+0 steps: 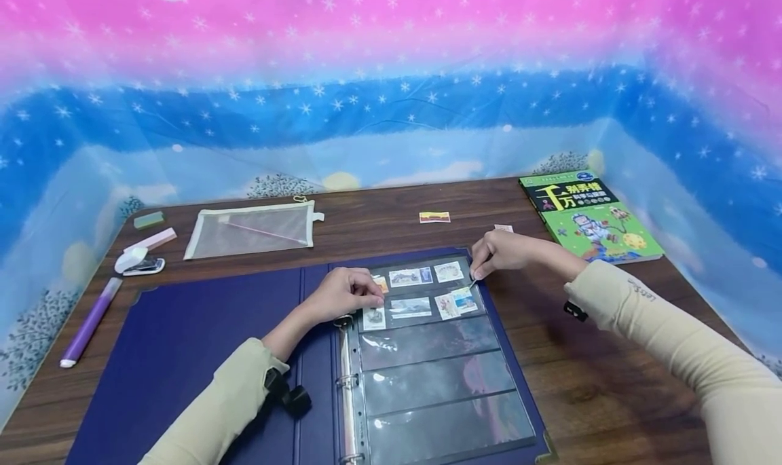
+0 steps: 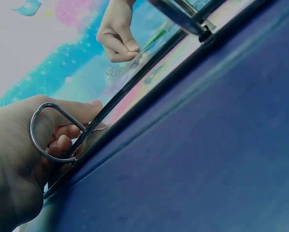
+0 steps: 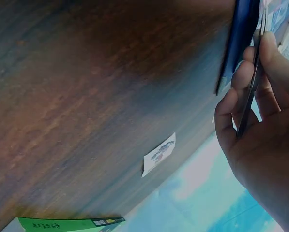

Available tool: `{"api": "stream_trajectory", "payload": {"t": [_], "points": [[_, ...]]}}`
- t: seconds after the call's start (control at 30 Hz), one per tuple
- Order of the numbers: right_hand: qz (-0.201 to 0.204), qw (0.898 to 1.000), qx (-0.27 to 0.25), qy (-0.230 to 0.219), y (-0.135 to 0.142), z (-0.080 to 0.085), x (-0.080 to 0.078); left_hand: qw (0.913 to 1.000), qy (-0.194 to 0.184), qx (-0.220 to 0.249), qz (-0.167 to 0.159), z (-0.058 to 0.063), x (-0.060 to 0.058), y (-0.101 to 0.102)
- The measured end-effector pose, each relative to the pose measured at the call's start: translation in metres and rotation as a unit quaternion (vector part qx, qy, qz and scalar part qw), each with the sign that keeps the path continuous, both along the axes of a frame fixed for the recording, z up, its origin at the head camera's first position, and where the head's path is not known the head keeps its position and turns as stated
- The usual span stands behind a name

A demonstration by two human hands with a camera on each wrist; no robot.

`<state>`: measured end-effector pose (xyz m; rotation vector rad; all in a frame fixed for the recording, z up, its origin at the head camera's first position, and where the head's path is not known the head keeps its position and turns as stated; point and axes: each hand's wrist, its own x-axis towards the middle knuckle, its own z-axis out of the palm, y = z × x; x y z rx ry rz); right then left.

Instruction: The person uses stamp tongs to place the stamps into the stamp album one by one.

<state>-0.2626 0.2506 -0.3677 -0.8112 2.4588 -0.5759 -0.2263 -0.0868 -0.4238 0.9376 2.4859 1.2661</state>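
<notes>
A stamp album lies spread out, a clear pocket page on its rings. My right hand pinches slim metal tweezers over the page's right edge. Their tips reach a blue-and-yellow stamp in the second row, which overlaps a pinkish stamp. At the page's left side, my left hand has thumb and fingers together on the clear film, just above a grey stamp. In the left wrist view, a metal ring crosses in front of this hand.
Beyond the album lie a red-and-yellow stamp and another loose stamp. A green book is at the right. A mesh pouch, a stapler, a purple marker and two small blocks are at the left.
</notes>
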Motion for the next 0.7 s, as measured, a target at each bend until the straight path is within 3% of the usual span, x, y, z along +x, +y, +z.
{"api": "stream_trajectory", "payload": {"t": [0.4,0.7], "points": [[0.012,1.0,0.003,-0.027,0.0017,0.0012,-0.0078,0.9999,0.009,-0.003,-0.007,0.0019,0.0008,0.0],[0.015,0.998,-0.023,-0.052,0.0097,0.0003,-0.0095,0.9999,0.008,-0.005,-0.006,0.0023,0.0012,0.0003]]}}
